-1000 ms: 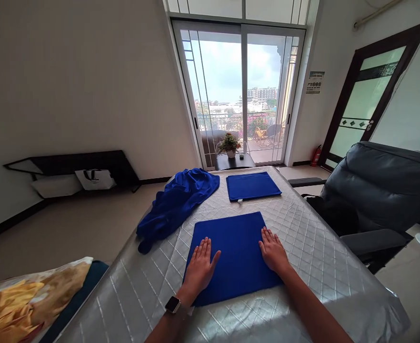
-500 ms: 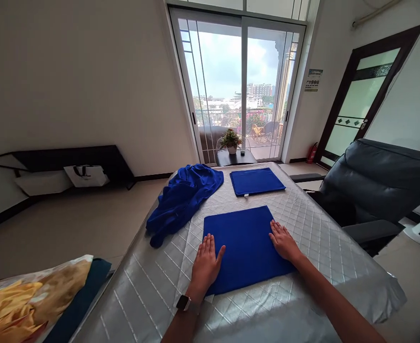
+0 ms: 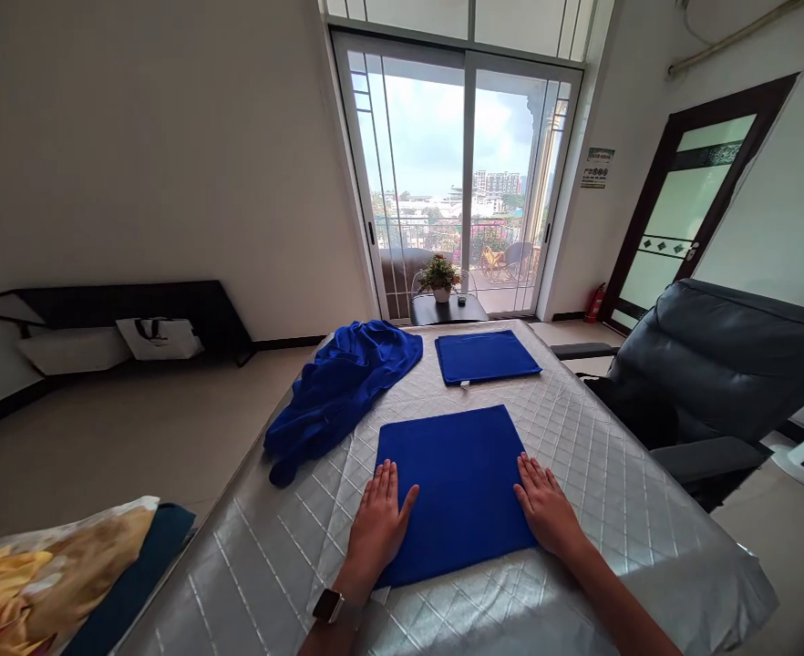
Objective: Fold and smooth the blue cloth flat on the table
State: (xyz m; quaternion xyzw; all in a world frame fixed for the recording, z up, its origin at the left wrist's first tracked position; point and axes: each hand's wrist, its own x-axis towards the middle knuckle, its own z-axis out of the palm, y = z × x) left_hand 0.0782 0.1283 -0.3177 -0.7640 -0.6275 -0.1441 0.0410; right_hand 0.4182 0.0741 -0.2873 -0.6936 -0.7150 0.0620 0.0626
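A flat, folded blue cloth (image 3: 457,492) lies on the silver quilted table cover (image 3: 272,565). My left hand (image 3: 380,519) rests flat on its left edge, fingers stretched out and thumb apart. On the right edge lies my right hand (image 3: 545,501), also flat, with its fingers extended. Neither hand grasps the cloth. Farther back is a second folded blue cloth (image 3: 488,356) with a small white tag at its near edge. A crumpled blue cloth (image 3: 347,387) is heaped at the back left of the table.
A black armchair (image 3: 730,364) stands close along the right side. Patterned fabric (image 3: 74,565) is piled low at the left. Beyond the table's far end, a potted plant (image 3: 439,273) sits on a small dark table (image 3: 447,312) before the sliding glass door.
My right hand has slid down the right edge of the folded cloth, toward me. The left hand stays at the left edge. The view has tilted up slightly.
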